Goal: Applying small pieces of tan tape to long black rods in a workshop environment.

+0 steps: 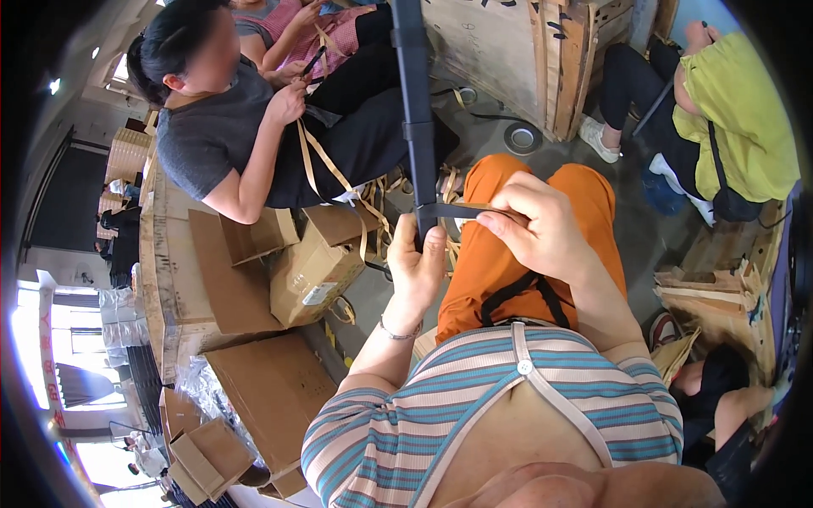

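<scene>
A long black bar [412, 93] reaches from the top edge down to my left hand [416, 264]. My left hand grips its near end, with the thumb up along one side. From that end a narrow strip [457, 209], dark with a tan edge, stretches to the right. My right hand [535, 222] pinches the strip's other end between thumb and fingers, above my orange trousers [487, 279]. Black bands sit around the bar farther up. Whether the strip is stuck to the bar or only wrapped round it, I cannot tell.
An opened cardboard box [318, 271] stands at my left, with more cardboard [271, 394] nearer me. A co-worker [212, 110] at the far left holds tan strips [326, 161]. A black roll [522, 138] lies before a wooden crate [491, 59]. Another person [737, 118] sits far right.
</scene>
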Motion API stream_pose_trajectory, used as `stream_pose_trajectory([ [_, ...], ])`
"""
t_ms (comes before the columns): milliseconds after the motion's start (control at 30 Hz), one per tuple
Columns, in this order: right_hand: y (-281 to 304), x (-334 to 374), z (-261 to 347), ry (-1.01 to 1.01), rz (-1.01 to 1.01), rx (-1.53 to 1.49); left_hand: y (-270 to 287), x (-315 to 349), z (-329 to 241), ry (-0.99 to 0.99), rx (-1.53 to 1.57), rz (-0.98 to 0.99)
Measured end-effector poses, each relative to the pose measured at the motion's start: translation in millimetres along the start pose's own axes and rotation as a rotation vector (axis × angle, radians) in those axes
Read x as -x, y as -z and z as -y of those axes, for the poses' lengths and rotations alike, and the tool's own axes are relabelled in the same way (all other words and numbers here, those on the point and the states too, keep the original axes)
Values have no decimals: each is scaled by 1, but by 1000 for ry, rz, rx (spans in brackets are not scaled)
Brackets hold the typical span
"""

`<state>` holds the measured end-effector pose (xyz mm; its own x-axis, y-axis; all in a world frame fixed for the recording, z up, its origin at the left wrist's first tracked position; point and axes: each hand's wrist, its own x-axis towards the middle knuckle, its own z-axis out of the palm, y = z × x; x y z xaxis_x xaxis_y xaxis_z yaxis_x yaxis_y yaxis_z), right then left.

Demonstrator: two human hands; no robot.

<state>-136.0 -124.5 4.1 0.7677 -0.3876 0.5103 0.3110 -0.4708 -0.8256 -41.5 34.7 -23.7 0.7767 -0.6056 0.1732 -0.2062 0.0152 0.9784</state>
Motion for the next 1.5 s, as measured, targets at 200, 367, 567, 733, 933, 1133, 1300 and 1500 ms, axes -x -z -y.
stream_pose_trajectory([
  [200, 5, 4, 3, 19, -26, 7, 8, -1, -7, 2, 332, 122],
  [367, 2, 4, 5, -1, -46, -32, 3, 0, -25, 127, 351, 222],
  [567, -4, 2, -2, -32, -56, -31, 11, -8, -20, 382, 892, 370],
  [733, -4, 2, 2, -70, -40, -70, 11, -13, -14, 506, 1167, 492],
  [933, 0, 2, 9, -18, -31, -8, 14, -17, -7, 491, 1089, 490],
  [1133, 2, 3, 16, 18, -21, -2, 19, -18, 1, 453, 1156, 578],
  [1300, 2, 3, 10, 20, -7, -17, 18, -19, -2, 525, 1422, 763],
  [1500, -1, 1, -1, -20, 12, -42, 12, -20, -1, 567, 1597, 852],
])
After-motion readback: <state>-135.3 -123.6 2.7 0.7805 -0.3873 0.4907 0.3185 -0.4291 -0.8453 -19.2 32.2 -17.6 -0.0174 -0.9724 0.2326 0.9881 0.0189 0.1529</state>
